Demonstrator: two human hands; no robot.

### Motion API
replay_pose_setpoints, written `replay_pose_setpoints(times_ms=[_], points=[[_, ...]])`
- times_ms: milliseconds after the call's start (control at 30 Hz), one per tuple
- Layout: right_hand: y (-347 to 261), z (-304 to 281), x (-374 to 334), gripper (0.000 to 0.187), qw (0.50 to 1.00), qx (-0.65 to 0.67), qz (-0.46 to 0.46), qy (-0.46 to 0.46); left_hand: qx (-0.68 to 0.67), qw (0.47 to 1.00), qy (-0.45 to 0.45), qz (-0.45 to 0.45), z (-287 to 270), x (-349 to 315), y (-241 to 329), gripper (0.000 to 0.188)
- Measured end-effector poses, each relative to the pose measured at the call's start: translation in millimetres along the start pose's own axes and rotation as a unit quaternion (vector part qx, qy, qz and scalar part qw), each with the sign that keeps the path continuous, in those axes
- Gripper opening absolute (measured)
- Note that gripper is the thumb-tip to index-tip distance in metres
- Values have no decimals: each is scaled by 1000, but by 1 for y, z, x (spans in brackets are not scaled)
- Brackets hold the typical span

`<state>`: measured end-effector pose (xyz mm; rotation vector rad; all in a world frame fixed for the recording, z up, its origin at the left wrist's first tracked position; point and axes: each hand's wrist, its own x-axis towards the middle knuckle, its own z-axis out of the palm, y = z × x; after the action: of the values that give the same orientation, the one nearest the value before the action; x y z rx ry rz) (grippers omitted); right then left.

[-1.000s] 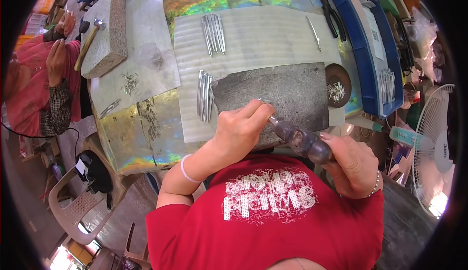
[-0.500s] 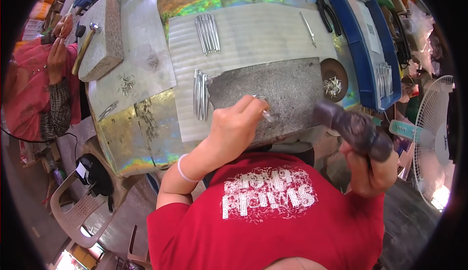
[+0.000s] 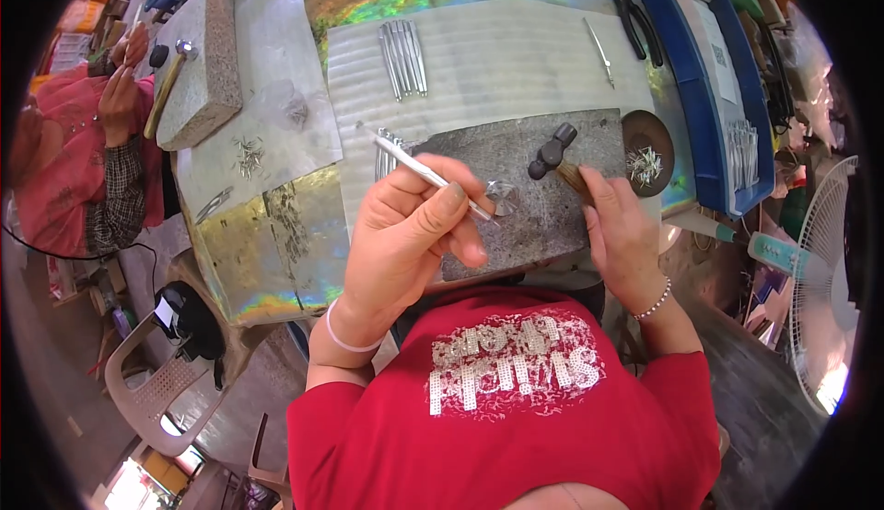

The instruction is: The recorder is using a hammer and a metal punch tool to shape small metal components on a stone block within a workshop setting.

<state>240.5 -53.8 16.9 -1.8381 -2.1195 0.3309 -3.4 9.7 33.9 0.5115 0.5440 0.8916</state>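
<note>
My left hand (image 3: 410, 220) is closed, pinching a slim silver metal rod (image 3: 419, 171) between thumb and fingers, tilted above the left part of a dark grey stone slab (image 3: 562, 225). At the slab's right side, my right hand (image 3: 619, 229) is closed round the wooden handle of a hammer (image 3: 552, 154), whose dark head is over the slab. A small clear, shiny piece (image 3: 505, 199) lies on the slab just beyond my left fingertips; its kind cannot be made out. Similar silver rods (image 3: 385, 149) lie left of the slab, partly hidden by my left hand.
More silver rods (image 3: 402, 59) lie in a row farther back. A round brown dish (image 3: 647, 154) holds small metal bits. Black-handled pliers (image 3: 633, 20) and a blue tray (image 3: 692, 96) are at right. At left are a stone block (image 3: 198, 68) with another hammer (image 3: 166, 91) and a co-worker's hand (image 3: 118, 105).
The hammer, raised and blurred at the right before, is now down over the slab with my right hand. My left hand has lifted and turned, bringing the silver rod into plain view.
</note>
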Motion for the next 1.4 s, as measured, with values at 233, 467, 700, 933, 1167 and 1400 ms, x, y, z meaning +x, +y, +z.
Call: replay_pose_setpoints(times_ms=[233, 467, 700, 933, 1167, 1400], points=[[3, -11, 8, 43, 999, 10, -45, -2, 119, 993, 15, 13, 6, 13, -5, 24], [87, -22, 106, 25, 991, 92, 65, 68, 235, 970, 24, 54, 7, 5, -8, 20], [165, 25, 181, 29, 987, -13, 160, -17, 219, 974, 39, 34, 20, 2, -5, 26], [84, -30, 135, 26, 931, 338, 132, -37, 311, 948, 15, 63, 12, 2, -11, 21], [-15, -52, 54, 20, 782, 563, 155, -220, 244, 968, -33, 44, 16, 8, -25, 24], [-43, -29, 33, 5, 817, 565, 68, -92, 215, 974, -38, 55, 15, -1, -39, 13]])
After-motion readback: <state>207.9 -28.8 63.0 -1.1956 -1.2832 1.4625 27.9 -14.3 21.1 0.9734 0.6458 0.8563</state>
